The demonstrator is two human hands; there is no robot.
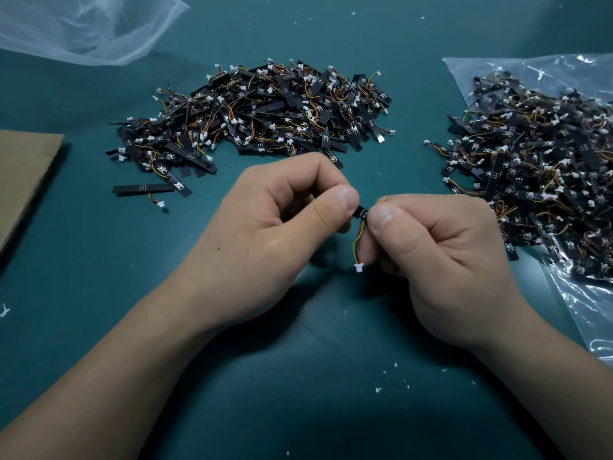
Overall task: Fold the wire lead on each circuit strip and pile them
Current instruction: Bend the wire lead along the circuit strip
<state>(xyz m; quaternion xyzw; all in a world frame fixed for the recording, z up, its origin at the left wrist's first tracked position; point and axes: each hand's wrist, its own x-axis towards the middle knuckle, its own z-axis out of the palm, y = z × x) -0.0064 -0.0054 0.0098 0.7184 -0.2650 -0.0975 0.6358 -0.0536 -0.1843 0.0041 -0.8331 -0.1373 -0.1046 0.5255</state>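
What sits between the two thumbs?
In the head view, a black circuit strip, pinched by the left hand and right hand, its wire lead hanging down.

Head-worn view, forward-down (close, wide-angle)

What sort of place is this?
Probably an electronics assembly bench: a heap of circuit strips on a teal mat, a second heap on a plastic bag, left hand and right hand pinching one strip.
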